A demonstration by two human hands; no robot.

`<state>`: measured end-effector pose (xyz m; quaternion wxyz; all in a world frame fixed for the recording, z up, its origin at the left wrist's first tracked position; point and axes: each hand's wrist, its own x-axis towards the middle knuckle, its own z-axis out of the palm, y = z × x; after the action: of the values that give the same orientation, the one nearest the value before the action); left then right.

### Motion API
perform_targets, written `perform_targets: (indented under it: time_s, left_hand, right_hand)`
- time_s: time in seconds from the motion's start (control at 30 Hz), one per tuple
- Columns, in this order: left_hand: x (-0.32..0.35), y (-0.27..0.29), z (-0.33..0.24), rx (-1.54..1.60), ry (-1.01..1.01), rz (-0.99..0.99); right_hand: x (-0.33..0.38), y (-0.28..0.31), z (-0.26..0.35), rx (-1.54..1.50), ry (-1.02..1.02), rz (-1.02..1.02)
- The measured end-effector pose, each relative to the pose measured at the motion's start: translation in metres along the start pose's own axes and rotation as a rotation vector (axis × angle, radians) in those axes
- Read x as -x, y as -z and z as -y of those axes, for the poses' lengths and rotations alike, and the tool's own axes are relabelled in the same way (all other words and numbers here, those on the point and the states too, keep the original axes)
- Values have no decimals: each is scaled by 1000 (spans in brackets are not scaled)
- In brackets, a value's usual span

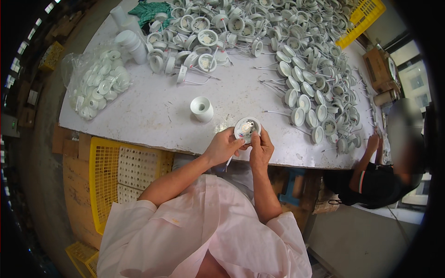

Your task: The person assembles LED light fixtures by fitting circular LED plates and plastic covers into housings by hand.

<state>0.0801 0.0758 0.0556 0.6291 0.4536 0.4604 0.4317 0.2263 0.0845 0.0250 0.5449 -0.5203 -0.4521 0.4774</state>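
— Between the left hand (221,148) and the right hand (262,150), holding what?

— Holding a round white lamp (247,125), right at the near edge of the table (160,110), open face tipped up, with a pale wire (228,164) hanging below toward the near left.

— Nearer to which hand?

— To neither; touching both. Pinched at the left rim by the left, gripped at the right rim by the right, thumb laid over the inner edge. Cannot tell about the fingers underneath.

— And with long axis which way?

— None across the round face; depth running from face to underside, largely hidden by fingers.

— Beyond that?

— Just to the far left, apart from both hands but nearer the left, a hollow white cylinder (201,110), opening up. Farther left, a clear bag of white rings (104,81). Heaped along the far side and the right, many similar lamps (304,103). At the far right, another person's hand (373,141).
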Motion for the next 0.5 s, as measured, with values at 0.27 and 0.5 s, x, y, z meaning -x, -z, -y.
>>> perform_targets:
  time_s: [0.27, 0.5]
  left_hand:
    - [43, 40, 5, 263, 18, -54]
    - [85, 78, 31, 383, 12, -181]
  right_hand:
    - [-27, -13, 13, 60, 4, 21]
    - [-54, -87, 23, 557, 646, 391]
